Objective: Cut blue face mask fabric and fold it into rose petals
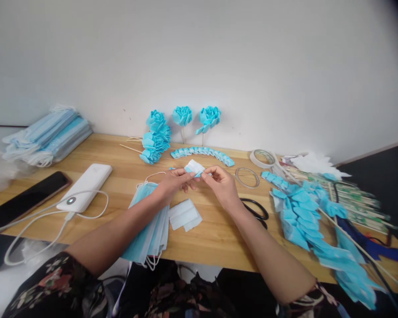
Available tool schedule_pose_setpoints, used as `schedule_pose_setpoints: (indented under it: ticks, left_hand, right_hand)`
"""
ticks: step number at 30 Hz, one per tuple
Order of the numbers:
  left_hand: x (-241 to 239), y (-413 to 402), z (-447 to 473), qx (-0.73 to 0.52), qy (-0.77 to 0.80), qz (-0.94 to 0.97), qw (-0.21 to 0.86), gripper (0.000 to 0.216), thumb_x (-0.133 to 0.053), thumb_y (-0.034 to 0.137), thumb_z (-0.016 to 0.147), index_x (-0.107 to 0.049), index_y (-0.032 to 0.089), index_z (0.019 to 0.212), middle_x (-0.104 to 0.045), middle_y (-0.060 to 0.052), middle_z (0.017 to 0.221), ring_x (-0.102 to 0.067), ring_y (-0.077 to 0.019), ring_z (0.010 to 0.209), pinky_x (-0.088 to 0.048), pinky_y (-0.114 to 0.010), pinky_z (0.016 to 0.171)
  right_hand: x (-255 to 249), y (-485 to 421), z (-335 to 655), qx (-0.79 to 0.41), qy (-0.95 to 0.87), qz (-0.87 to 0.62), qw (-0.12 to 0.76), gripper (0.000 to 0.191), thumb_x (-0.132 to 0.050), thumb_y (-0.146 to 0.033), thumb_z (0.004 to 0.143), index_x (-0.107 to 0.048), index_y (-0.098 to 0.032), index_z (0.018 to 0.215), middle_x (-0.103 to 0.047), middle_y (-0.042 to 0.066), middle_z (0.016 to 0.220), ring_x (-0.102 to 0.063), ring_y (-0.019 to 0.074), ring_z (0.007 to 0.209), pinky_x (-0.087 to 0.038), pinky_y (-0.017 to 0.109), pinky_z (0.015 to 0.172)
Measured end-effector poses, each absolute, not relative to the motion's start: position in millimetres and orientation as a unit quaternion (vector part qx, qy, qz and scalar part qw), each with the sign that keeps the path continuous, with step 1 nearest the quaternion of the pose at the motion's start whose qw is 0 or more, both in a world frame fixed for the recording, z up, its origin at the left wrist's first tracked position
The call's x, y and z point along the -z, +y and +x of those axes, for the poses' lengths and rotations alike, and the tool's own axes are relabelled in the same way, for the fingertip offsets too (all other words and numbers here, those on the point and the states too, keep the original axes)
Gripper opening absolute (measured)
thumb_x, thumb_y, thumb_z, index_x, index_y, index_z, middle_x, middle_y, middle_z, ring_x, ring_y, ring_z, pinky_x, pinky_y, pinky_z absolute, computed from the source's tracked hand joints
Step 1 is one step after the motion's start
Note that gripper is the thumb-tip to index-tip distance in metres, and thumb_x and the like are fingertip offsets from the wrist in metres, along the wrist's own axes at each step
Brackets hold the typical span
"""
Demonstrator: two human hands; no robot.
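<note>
Between my hands, over the middle of the table, is a small piece of blue and white mask fabric, partly folded. My left hand pinches its left side, and my right hand pinches its right lower edge. Two or so pale cut pieces of fabric lie overlapped just below my hands. Under my left forearm rests a bunch of blue face masks with white ear loops. Beyond my hands lies a curved strip of folded blue petals.
Blue fabric flowers on sticks lean at the wall. At left are a mask stack, a phone and a cabled white power bank. Tape rolls, black-handled scissors and blue petal strips lie right.
</note>
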State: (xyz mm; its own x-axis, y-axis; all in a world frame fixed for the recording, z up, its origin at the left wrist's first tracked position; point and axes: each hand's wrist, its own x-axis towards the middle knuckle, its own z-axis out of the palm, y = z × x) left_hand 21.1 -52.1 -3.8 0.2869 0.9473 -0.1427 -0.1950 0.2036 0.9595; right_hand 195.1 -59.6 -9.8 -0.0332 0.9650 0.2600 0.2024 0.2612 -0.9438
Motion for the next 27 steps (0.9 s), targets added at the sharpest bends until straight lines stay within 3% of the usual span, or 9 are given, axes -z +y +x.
schedule_pose_setpoints:
  ticks: [7,16,27]
  left_hand:
    - [5.8,-51.3,21.3,-0.415,0.429,0.480,0.643,0.043,-0.075,0.055,0.068,-0.070,0.013,0.077,-0.074,-0.012,0.088,-0.063,-0.0141,0.060,-0.042,-0.024,0.049]
    - [9.2,-50.5,21.1,-0.408,0.445,0.527,0.599,0.032,-0.076,0.045,0.068,-0.071,0.013,0.069,-0.066,-0.005,0.061,-0.051,-0.0097,0.048,-0.041,-0.024,0.048]
    - [5.3,-49.1,21.1,-0.387,0.473,0.523,0.594,0.031,-0.070,0.041,0.070,-0.067,0.011,0.064,-0.063,-0.003,0.057,-0.052,-0.0087,0.047,-0.042,-0.022,0.049]
  right_hand:
    - [9.2,-60.6,194.7,-0.350,-0.618,-0.490,0.505,0.015,-0.066,-0.035,0.080,-0.063,-0.021,0.078,-0.067,0.000,0.074,-0.058,0.0149,0.064,-0.045,0.027,0.062]
    - [10.4,-60.5,193.4,-0.346,-0.629,-0.492,0.492,0.014,-0.068,-0.035,0.078,-0.065,-0.021,0.080,-0.070,0.002,0.079,-0.060,0.0159,0.067,-0.047,0.029,0.064]
    - [6.1,-57.2,197.8,-0.459,-0.551,-0.470,0.515,0.038,-0.063,-0.043,0.083,-0.063,-0.022,0.115,-0.067,0.000,0.081,-0.061,0.0151,0.073,-0.051,0.031,0.074]
